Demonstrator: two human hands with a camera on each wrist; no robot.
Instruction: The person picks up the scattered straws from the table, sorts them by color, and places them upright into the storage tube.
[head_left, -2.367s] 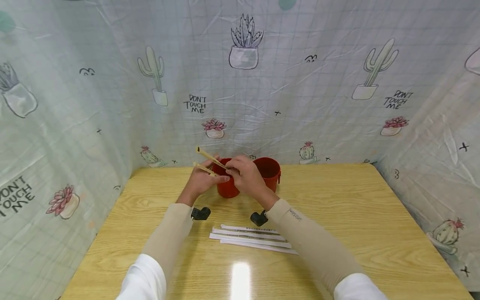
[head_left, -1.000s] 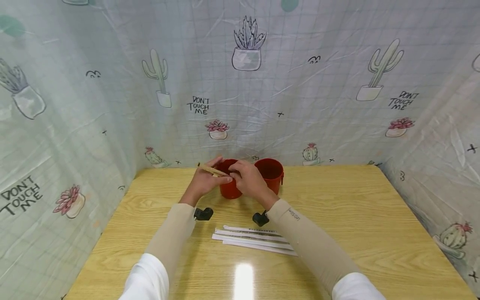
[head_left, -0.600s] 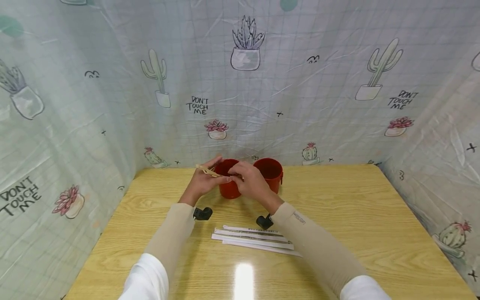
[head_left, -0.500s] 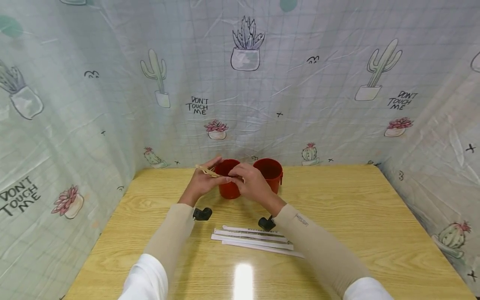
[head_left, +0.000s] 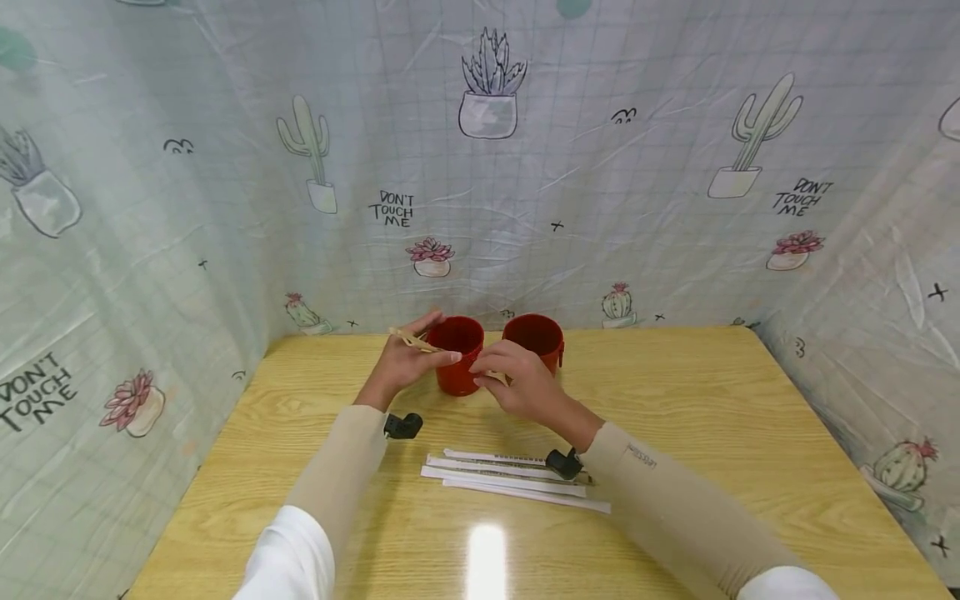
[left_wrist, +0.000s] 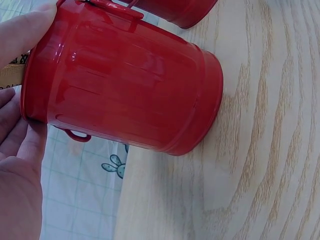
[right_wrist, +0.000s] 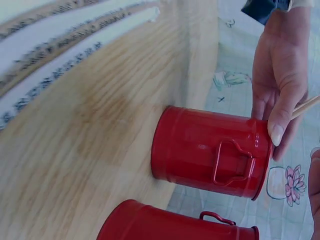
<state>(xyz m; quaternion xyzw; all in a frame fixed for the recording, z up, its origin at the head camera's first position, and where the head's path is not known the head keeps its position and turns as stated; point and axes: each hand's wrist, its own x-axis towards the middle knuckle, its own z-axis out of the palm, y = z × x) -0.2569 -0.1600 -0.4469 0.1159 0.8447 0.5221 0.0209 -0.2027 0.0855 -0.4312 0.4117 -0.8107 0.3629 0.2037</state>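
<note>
My left hand (head_left: 405, 360) grips the rim of a small red metal bucket (head_left: 459, 367), its thumb along the near side. Pale wooden chopsticks (head_left: 410, 339) lie in the same hand, sticking out to the left past the thumb; they show again as chopsticks (right_wrist: 306, 106) in the right wrist view. Just to the right of the bucket's front, my right hand (head_left: 517, 379) has bent fingers with nothing visible in them. In the left wrist view a brown printed strip (left_wrist: 11, 75) shows between thumb and fingers. The bucket (right_wrist: 210, 152) has a wire handle on its side.
A second red bucket (head_left: 534, 337) stands right beside the first, near the back curtain (head_left: 660, 275). Several long white printed paper packets (head_left: 502, 479) lie on the wooden table (head_left: 675, 400) in front of the buckets, partly under the right wrist's camera (head_left: 564, 464).
My right hand has drawn back from the bucket's mouth toward the lower right. Earlier it was at the chopsticks over the rim. My left hand has stayed at the bucket, and the chopsticks lie lower in it.
</note>
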